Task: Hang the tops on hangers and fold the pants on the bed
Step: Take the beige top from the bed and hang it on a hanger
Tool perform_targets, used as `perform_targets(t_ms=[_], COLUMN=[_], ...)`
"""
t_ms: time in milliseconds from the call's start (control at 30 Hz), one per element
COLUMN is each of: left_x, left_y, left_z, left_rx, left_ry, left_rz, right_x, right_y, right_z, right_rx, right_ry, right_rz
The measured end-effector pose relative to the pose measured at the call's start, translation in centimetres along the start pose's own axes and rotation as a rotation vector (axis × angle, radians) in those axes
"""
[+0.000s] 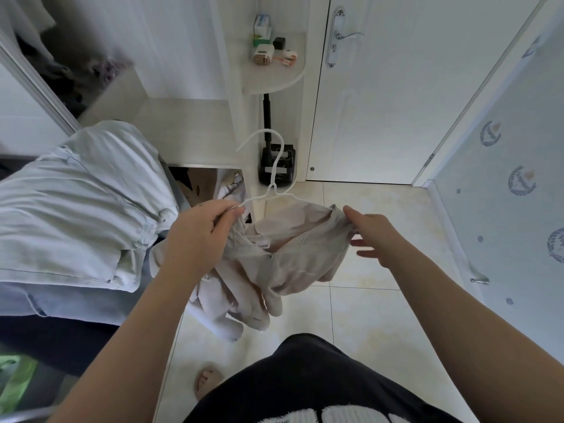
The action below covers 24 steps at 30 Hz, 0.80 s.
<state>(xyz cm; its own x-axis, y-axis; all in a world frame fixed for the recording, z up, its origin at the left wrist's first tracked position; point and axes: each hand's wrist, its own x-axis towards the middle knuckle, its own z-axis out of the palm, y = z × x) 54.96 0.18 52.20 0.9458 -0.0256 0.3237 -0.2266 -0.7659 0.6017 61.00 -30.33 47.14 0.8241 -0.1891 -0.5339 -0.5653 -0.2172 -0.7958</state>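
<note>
A beige top (pixel 287 257) hangs in the air in front of me, its neck opening turned up and a white label showing inside. A white wire hanger (pixel 276 166) sticks up from the collar, hook uppermost. My left hand (pixel 201 227) is closed on the hanger's left arm together with the top's left shoulder. My right hand (pixel 370 232) pinches the top's right shoulder with the thumb, the other fingers spread. Pale blue pants (pixel 82 206) lie spread on the bed at the left.
A white door (pixel 412 96) stands ahead, a patterned sliding panel (pixel 515 190) at the right. A rounded shelf (pixel 274 77) holds small items. A black object (pixel 277 163) stands on the floor behind the hanger. Dark bedding (pixel 55 334) lies at the lower left.
</note>
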Motion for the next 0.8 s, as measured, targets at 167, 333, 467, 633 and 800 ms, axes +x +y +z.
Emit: perform_targets(t_ms=[167,333,467,633,800], left_x=[-0.6,-1.4,-1.6,-1.8,-1.9], left_y=[0.4,1.2,1.1,1.5,1.4], left_z=[1.0,2.2,2.4,2.7,2.8], left_rx=[-0.001,-0.037,-0.031,-0.041,-0.094], left_ry=[0.043,0.029,-0.044,-0.059,-0.023], left_rz=[-0.022,-0.057,-0.038,-0.06,-0.078], right_x=[0.1,-0.2,0.1,0.5,0.8], right_y=[0.8,2.2,1.8,1.9,2.1], right_z=[1.2,1.9,1.5,1.2,1.4], right_rx=[0.313,0.668,0.544,0.541,0.635], right_ry=[0.009,-0.148,-0.107,-0.127,-0.105], right_rz=[0.059,0.138,0.106,0.159,0.199])
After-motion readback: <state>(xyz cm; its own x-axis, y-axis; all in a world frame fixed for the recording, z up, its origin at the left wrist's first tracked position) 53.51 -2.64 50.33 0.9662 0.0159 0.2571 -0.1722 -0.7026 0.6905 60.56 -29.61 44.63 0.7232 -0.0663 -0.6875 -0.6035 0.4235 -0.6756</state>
